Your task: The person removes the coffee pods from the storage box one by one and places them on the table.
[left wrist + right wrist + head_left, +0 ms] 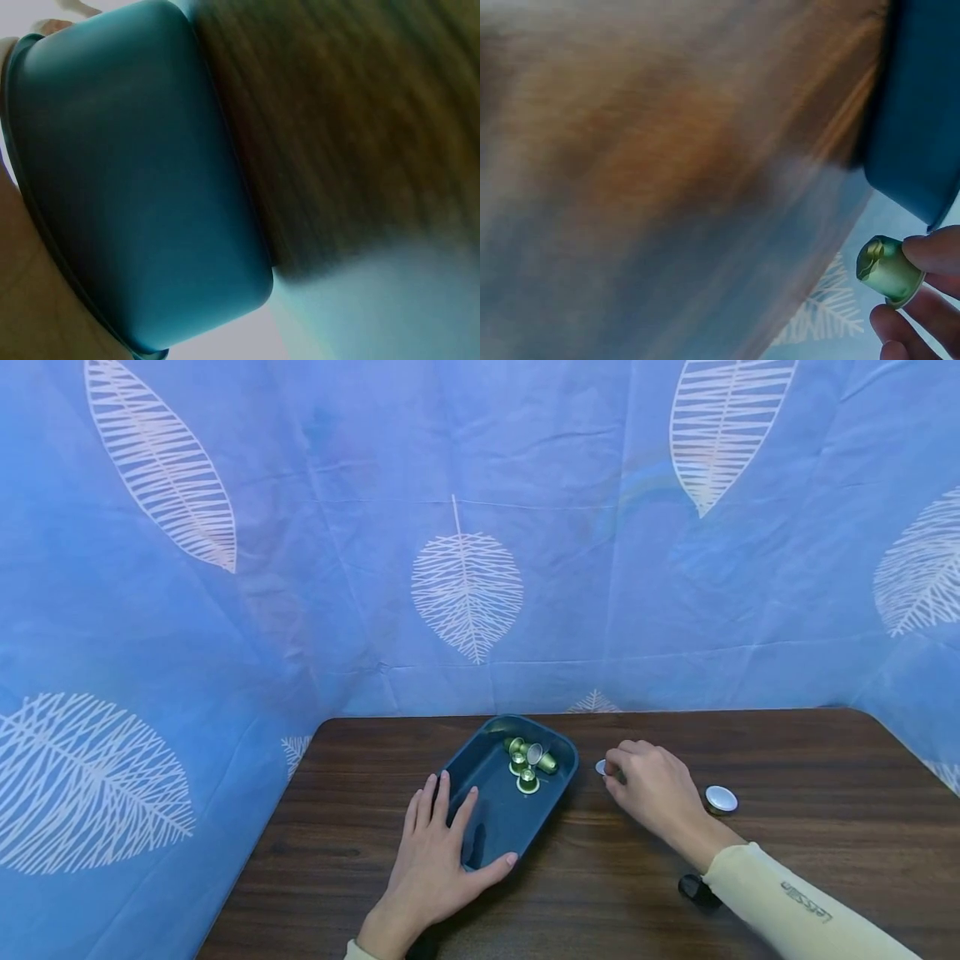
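My right hand (651, 783) pinches a green coffee capsule (889, 268) between thumb and fingers, just to the right of a dark blue tray (501, 828). Only a bit of the capsule's pale lid shows past the fingertips in the head view. Several green capsules (527, 781) lie grouped in the far half of the tray, some standing and some tipped over. Across the tray's near left end rests my left hand (435, 868), its fingers spread along the rim and its thumb at the near right side. The left wrist view shows the tray's outer wall (142, 180) close up.
Another capsule (722, 799) stands on the brown wooden table (600, 893) to the right of my right hand, white lid up. A black object (697, 891) sits beneath the right wrist. Blue cloth with white leaf prints (337, 568) hangs behind the table.
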Demonstrator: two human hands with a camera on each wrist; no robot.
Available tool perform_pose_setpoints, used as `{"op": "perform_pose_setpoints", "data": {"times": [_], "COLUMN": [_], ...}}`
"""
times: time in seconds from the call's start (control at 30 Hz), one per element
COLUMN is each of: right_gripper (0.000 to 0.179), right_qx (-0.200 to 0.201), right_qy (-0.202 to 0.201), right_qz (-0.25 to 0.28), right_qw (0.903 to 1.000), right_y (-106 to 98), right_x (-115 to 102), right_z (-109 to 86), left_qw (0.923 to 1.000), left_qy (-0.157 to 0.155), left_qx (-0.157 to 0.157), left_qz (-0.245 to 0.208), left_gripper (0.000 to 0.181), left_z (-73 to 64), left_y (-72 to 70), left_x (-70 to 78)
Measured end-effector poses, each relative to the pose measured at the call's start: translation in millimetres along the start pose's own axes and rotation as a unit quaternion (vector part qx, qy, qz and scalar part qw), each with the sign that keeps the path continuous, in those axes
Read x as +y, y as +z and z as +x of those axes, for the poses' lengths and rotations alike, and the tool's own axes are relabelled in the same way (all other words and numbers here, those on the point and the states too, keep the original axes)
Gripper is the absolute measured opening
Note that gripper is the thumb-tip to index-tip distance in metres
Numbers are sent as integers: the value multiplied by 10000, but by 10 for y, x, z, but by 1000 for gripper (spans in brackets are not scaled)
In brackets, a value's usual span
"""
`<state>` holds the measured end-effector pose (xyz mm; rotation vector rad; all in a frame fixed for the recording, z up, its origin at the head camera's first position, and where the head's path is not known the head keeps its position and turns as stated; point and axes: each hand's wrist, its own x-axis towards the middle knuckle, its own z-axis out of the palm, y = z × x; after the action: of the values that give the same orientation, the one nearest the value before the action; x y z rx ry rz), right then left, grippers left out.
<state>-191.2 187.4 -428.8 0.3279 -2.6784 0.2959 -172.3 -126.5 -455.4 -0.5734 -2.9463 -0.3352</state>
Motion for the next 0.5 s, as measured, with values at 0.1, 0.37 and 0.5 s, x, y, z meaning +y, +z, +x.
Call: {"op": "perform_pose_setpoints", "data": {"times": [0.1,0.37,0.5], "right_gripper": [12,15,17], "right_qx": [-82,-91,-163], "right_qy": [59,217,373], "right_qz": [39,32,57], "right_qw": [9999,9997,9992], "right_y": [10,59,99], "right_x": [29,58,73], "right_z": [-60,-142,-185], "left_qw": [10000,10000,10000], "left_qy": [-10,-82,-54], "left_qx": [1,3,36], "left_qz": [2,6,-15], "left_gripper": [101,103,103], "left_z": [4,12,12], "left_y": [5,23,27], "left_x": [0,9,5]}}
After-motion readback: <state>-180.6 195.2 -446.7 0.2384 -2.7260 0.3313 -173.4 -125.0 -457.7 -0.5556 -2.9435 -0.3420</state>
